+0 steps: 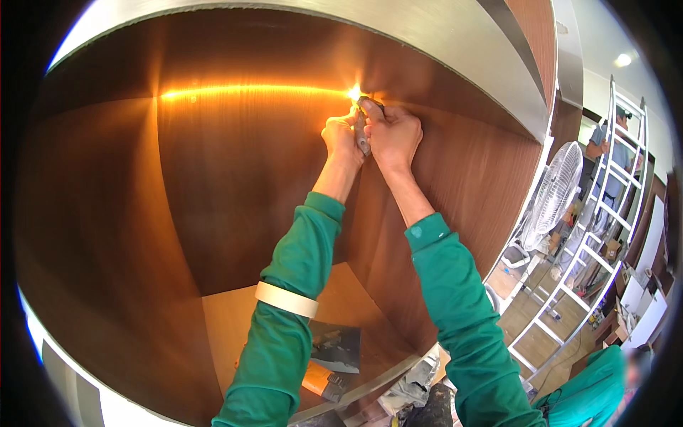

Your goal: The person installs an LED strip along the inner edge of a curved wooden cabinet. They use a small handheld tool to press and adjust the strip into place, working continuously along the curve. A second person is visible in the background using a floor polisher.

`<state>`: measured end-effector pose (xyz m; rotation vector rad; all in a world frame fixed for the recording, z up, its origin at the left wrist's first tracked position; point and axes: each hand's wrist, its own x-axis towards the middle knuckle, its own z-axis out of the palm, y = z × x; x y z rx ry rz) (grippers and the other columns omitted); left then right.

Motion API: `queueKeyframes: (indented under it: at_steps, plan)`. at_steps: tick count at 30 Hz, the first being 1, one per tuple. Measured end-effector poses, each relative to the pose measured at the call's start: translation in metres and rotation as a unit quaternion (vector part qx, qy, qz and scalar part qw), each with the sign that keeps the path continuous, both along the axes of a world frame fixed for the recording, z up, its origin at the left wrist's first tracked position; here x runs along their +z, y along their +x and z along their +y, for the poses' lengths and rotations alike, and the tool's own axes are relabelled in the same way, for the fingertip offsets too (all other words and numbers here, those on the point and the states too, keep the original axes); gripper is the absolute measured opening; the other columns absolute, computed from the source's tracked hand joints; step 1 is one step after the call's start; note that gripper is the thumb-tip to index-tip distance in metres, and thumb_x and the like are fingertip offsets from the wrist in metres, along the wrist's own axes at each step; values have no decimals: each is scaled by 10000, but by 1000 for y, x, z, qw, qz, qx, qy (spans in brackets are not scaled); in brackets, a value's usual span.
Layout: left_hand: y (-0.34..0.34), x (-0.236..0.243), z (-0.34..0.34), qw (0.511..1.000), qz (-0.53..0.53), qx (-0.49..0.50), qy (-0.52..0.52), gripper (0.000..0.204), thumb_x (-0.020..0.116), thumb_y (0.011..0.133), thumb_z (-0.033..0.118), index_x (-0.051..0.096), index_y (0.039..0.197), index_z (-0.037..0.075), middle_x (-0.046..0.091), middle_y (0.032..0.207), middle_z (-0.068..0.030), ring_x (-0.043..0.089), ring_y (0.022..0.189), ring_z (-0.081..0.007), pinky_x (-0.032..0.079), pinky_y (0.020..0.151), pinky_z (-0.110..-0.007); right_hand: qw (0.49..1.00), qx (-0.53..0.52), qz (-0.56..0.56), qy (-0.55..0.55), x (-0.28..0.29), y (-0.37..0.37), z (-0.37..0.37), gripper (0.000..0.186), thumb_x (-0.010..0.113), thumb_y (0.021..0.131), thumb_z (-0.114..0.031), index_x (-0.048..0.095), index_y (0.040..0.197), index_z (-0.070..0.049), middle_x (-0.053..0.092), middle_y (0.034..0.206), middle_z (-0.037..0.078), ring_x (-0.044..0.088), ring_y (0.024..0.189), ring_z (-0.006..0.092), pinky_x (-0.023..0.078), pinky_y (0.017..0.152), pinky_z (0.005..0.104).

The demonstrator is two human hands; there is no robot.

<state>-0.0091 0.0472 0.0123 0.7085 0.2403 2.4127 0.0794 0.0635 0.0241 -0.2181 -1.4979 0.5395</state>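
Both hands are raised to the upper back edge of a brown wood-grain cabinet (235, 185). Along that edge runs a glowing yellow light strip (256, 89), brightest at its right end beside my fingertips. My left hand (342, 135) is closed, thumb and fingers pinched just under the bright end; glare hides what lies between them. Closed beside it, my right hand (393, 135) grips a small grey-and-black tool (363, 141), whose grey part points down between the hands; its exact kind is unclear. A roll of masking tape (287, 299) is worn round my left forearm.
On the cabinet's bottom lie a dark flat sheet (338, 349) and an orange-and-black object (324, 382), partly behind my left sleeve. A metal-faced edge (441, 35) curves overhead. Outside, at right, stand a fan (555, 188) and a ladder (594, 242) with a person (615, 156); another person's green sleeve (587, 388) is lower right.
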Motion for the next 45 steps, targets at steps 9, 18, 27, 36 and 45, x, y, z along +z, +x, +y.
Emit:
queueKeyframes:
  at_steps: [9,18,27,36,45]
  plan:
    - [-4,2,7,1000,-7,6,8,98,596,911,29,621,850,-43,593,756,-92,564,542,-205,450,430,-338,989,-49,32,134,-4,-10,20,224,781,827,-141,709,918,51,677,653,60,570,548,66,480,533,264]
    - [4,2,-5,1000,-3,-4,-2,119,590,928,77,588,891,-35,574,703,-105,563,496,-220,441,394,-347,998,61,9,-23,-2,0,0,374,778,763,-148,705,1081,34,723,783,173,690,659,206,543,661,342]
    - [-11,-2,9,1000,-3,16,19,124,591,927,85,613,919,-37,598,804,-79,600,604,-213,500,481,-339,997,77,28,9,-4,-1,-8,299,750,768,-49,714,1057,18,743,858,148,705,749,159,540,707,301]
    - [-6,-1,9,1000,8,10,15,107,578,932,36,618,893,-56,608,815,-94,620,633,-219,518,494,-355,998,56,30,18,0,-2,3,245,755,789,-55,736,1025,8,722,826,114,635,655,157,520,655,292]
    - [-23,-13,-9,990,118,-62,-34,263,545,977,245,589,989,-14,634,806,-111,586,573,-199,499,510,-315,999,-34,21,25,-28,42,-32,192,732,804,-113,735,982,-40,709,819,146,686,722,263,542,690,367]
